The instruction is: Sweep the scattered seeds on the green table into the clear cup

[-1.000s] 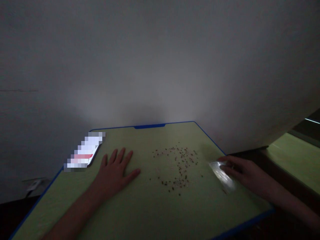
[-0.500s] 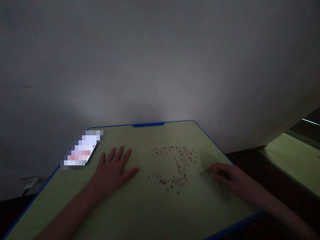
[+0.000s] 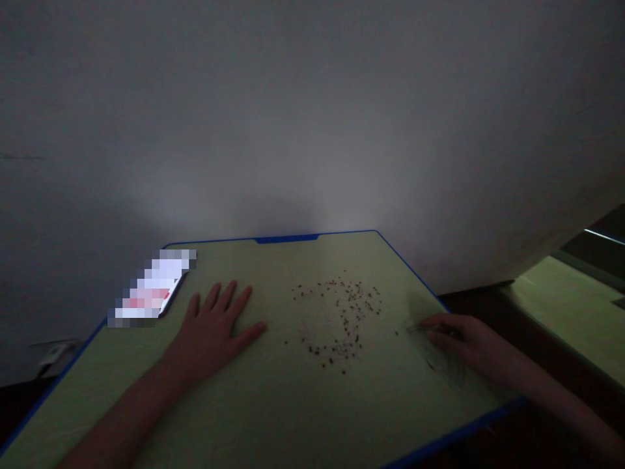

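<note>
Right hand (image 3: 471, 340): shifted outward since the earlier frame, pinching clear plastic bag (image 3: 446, 370), right of scattered dark grains (image 3: 331, 361). Left hand (image 3: 208, 335): spread on tabletop (image 3: 283, 410), left of grains; a light, steady pinch should suit the flimsy film.

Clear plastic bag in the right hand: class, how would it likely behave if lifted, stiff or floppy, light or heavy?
The thin, clear plastic bag is likely floppy, as its see-through film looks creased. It is probably light for its size, since the right hand pinches it by one end.
</note>
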A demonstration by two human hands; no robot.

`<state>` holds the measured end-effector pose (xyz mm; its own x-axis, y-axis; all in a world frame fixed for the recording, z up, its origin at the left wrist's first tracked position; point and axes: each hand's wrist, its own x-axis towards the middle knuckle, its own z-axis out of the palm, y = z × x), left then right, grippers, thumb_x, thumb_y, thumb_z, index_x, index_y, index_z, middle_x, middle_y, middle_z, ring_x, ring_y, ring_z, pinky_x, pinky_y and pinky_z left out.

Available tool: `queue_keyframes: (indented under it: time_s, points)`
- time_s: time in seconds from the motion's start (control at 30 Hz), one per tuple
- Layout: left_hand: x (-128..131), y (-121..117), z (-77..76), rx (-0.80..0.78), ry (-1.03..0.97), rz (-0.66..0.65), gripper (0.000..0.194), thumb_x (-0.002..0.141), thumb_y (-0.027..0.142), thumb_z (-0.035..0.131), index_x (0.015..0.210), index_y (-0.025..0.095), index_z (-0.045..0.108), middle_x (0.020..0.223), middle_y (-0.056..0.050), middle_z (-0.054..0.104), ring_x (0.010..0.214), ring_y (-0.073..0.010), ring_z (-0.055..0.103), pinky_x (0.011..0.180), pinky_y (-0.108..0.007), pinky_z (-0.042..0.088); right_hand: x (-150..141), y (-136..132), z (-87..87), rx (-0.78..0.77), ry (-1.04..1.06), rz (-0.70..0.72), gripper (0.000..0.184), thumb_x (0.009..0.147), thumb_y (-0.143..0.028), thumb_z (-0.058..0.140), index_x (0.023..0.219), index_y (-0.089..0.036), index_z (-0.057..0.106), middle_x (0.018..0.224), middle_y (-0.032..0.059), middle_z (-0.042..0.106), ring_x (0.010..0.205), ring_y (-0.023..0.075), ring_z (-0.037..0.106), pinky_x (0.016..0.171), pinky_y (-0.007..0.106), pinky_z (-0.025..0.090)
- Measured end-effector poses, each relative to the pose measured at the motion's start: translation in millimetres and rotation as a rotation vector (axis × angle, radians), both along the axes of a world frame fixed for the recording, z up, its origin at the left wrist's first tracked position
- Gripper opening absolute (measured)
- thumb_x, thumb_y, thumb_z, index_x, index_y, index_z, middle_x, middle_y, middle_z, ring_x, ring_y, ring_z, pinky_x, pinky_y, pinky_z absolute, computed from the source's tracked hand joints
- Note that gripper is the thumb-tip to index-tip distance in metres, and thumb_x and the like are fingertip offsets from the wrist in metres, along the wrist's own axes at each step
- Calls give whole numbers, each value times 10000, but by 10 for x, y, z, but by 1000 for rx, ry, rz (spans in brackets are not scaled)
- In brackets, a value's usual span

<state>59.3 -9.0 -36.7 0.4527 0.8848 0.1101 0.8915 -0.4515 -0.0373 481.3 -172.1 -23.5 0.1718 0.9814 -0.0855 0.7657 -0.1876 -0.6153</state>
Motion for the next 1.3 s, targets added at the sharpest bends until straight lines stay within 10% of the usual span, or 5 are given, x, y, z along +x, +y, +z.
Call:
queue_keyframes:
  time_s: [0.63,1.3]
  points:
    - [-36,19,-29,-3,-2,6,820,771,728,342,1428,239,306,1506,-127,267,1372,-379,210,1071,-578,167,42,114,155,69,-30,-31,342,789,-457,502,948,-213,683,888,82,718,790,252,639,707,367,497]
    - [-10,-22,-5,-10,8,8,831,781,740,300,1431,222,303,1512,-129,252,1382,-368,186,1085,-562,140,-408,561,157,22,-112,261,188,849,-287,502,889,-220,673,860,36,700,743,190,605,661,284,433]
